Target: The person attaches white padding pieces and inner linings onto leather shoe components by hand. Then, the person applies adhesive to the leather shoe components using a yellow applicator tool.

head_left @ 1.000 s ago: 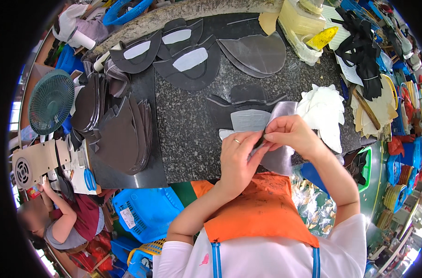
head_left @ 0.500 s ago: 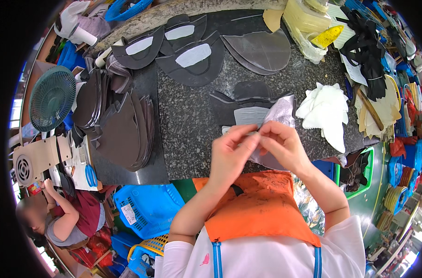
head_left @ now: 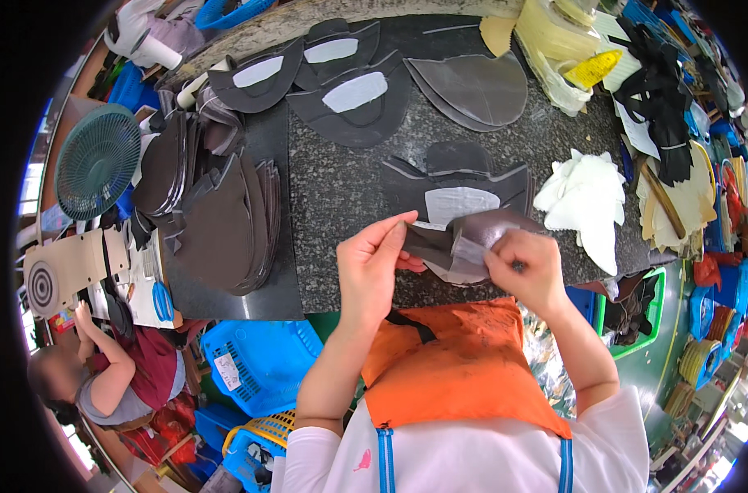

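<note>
Here's the speckled tabletop (head_left: 337, 193), dark brown stacked panels (head_left: 222, 234) over on its left, a dark panel (head_left: 407, 191) with a pale patch lying mid-right, white cutouts (head_left: 583, 197) piled just beyond that. And near the front edge, stretched between both hands, the flexible dark piece (head_left: 493, 226)! Left hand (head_left: 367, 267), fingers pinching its left end; right hand (head_left: 528, 267), fingers curled tight on its right side.

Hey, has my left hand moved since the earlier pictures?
Yes. Judged against the stack of brown pieces, your left hand has shifted leftward, nearer the stack and farther from your right hand.
</note>
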The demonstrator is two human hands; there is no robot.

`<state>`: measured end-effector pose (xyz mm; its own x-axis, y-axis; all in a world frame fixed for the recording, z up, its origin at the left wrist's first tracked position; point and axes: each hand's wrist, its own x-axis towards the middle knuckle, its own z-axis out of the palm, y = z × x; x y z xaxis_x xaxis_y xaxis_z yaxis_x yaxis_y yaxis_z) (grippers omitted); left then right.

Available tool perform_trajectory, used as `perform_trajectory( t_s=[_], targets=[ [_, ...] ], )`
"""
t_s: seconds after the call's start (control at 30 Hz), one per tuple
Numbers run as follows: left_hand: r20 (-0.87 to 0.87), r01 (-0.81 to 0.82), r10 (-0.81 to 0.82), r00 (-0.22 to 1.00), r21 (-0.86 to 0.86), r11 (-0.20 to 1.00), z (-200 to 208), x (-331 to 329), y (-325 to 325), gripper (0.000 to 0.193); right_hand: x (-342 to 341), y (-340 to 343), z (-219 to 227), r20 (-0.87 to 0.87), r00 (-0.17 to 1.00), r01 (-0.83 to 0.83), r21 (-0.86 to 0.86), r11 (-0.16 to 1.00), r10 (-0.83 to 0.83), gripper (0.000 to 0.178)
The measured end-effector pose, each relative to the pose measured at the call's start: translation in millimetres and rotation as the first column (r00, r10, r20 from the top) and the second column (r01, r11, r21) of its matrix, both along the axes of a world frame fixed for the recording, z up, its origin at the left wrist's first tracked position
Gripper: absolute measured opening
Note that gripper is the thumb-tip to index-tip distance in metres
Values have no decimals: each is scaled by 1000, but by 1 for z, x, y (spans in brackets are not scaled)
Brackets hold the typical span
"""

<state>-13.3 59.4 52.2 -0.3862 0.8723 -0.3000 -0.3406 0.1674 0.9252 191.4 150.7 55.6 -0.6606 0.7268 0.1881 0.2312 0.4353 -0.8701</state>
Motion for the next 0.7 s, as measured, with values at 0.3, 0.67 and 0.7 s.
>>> perform_trajectory(
  t_s=[0.3, 0.67, 0.7],
  targets=[
    [-785, 88, 394, 479, 489, 868, 9, 35, 36, 18, -59, -32, 14, -335, 787, 263, -577, 773, -518, 38],
    [233, -218, 175, 957, 176, 960, -2, 7, 37, 17, 31, -17, -29, -50, 749, 651, -135, 747, -661, 16],
    [356, -165, 108, 928, 134, 977, -3, 8, 37, 17, 53, -17, -35, 63, 746, 658, 86, 748, -663, 15]
  ],
)
